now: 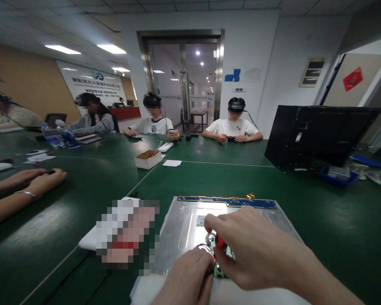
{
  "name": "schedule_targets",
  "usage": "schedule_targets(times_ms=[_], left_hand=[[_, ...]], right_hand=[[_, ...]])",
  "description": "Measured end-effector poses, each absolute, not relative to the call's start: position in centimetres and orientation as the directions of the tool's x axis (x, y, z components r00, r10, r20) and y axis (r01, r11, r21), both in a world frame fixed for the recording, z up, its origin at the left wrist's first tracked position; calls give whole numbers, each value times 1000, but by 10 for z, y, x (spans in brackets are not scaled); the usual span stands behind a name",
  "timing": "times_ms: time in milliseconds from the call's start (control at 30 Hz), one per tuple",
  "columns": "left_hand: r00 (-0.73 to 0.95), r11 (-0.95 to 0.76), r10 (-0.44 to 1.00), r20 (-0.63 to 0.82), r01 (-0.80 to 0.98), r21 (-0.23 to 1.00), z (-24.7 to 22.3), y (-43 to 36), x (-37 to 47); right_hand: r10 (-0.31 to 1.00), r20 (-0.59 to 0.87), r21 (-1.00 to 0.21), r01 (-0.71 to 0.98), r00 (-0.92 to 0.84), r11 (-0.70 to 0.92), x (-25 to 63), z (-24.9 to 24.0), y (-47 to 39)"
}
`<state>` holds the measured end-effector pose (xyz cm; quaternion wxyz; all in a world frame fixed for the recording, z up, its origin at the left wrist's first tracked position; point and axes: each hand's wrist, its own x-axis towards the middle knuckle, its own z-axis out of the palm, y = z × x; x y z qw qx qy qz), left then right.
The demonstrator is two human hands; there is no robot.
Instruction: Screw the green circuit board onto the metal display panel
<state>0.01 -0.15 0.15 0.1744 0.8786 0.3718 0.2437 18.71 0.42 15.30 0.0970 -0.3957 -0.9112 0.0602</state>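
A flat silver metal panel (173,233) lies on the green table in front of me, with a long blue circuit strip (206,201) along its far edge. My right hand (244,245) is closed around the red-and-black handle of a screwdriver (220,241), held over the near part of the panel; its tip is hidden. Just below it shows a green circuit board (219,271), mostly covered by my hands. A round metal part (211,239) sits between them. My left hand (186,275) rests by the board with fingers curled together; what they grip is hidden.
Left of the panel lies a white object (93,237), partly blurred out. Farther off are a small open box (148,160) and a white paper (172,163). A black monitor (317,135) and blue tray (338,176) stand right. Another person's hands (47,182) are at left; several people sit around.
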Motion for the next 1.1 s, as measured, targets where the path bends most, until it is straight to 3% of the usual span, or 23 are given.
schedule_targets(times_ms=[200, 433, 600, 800, 1100], left_hand=[[616, -667, 732, 291, 564, 487, 3, -1, -1], [600, -666, 737, 311, 567, 485, 3, -2, 1], [599, -652, 747, 289, 574, 495, 5, -2, 0], [601, -658, 743, 294, 575, 486, 6, -2, 1], [600, -655, 746, 290, 582, 482, 3, -2, -1]], right_hand=[[764, 88, -115, 756, -639, 645, 186, 151, 6], [734, 130, -176, 713, -667, 679, 188, 151, 3], [768, 126, -114, 760, -627, 639, 186, 149, 5], [737, 129, -161, 719, -664, 676, 187, 152, 3], [751, 113, -129, 740, -651, 660, 186, 153, 4]])
